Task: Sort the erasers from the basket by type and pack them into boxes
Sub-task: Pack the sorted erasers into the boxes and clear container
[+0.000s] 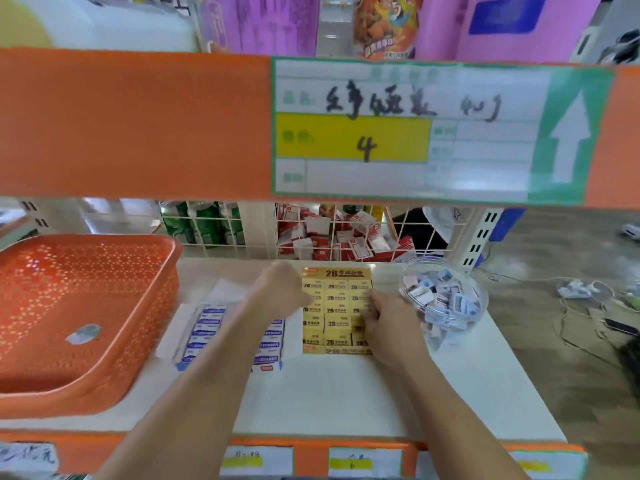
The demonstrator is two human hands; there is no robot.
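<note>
white shelf board (346, 393) is carrying all we are sorting. at its left the orange perforated plastic basket (86, 244) is showing only a sticker inside, and beside it the white carton of blue-banded erasers (204, 330) is lying. our left hand (282, 289) is hovering curled over the yellow cardboard box of 2b erasers (337, 320); we cannot tell what it is holding. our right hand (388, 330) is curling its fingers against the box's right column, grip unclear. we are likely finishing the packing, and next we are needing to press the rows flush.

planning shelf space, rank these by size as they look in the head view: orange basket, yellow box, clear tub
1. orange basket, clearly largest, though also nearest the camera.
2. yellow box and clear tub look alike, so unranked.
</note>
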